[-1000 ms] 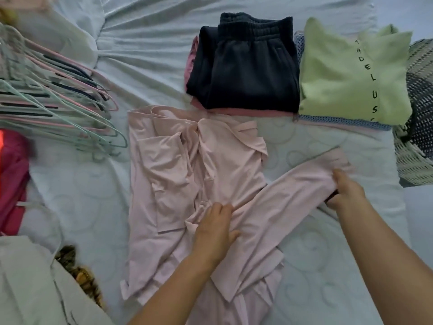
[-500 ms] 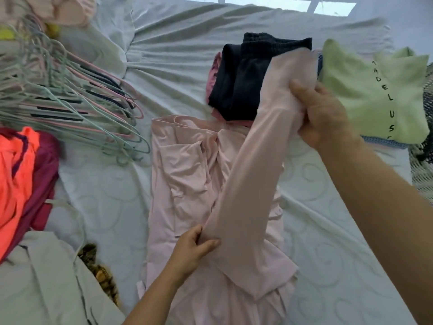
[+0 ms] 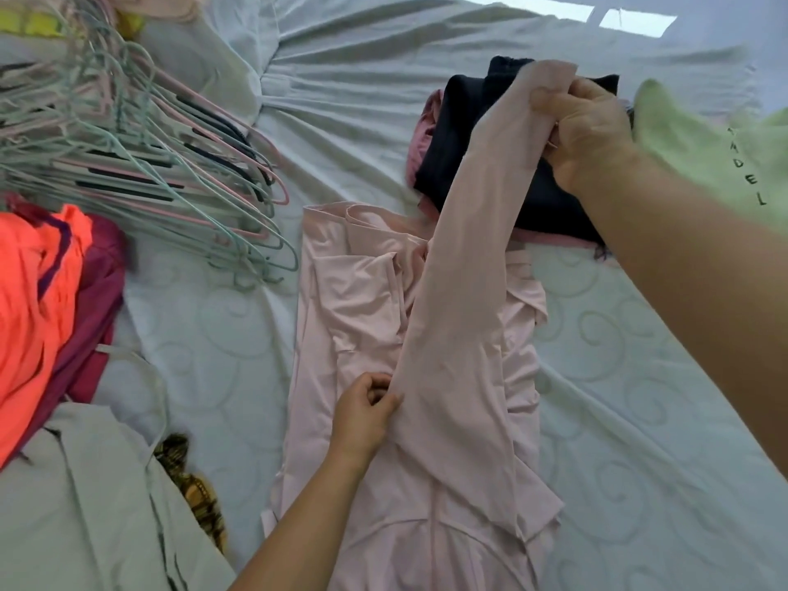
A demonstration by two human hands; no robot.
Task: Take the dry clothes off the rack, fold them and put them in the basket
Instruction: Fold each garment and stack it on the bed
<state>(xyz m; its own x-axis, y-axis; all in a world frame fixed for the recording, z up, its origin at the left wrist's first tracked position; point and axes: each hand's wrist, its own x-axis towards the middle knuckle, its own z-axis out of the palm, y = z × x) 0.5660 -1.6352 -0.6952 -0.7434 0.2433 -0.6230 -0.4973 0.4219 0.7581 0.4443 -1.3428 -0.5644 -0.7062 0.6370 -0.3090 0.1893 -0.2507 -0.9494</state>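
Your right hand (image 3: pixel 588 130) pinches the cuff of the sleeve (image 3: pixel 460 292), raised taut over the pink top (image 3: pixel 354 300) spread on the bed (image 3: pixel 639 377); your left hand (image 3: pixel 366 415) pinches the sleeve's base. Risk: pulling harder could drag the laid folds askew. The folded dark trousers (image 3: pixel 460 164) and green top (image 3: pixel 703 164) crowd just beyond, and the hangers (image 3: pixel 149 164) lie to the left.

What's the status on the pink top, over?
Right hand grips the sleeve by its end, above the dark folded pile. Left hand pinches it lower down. Pink top flat on the bed, nothing in the way.
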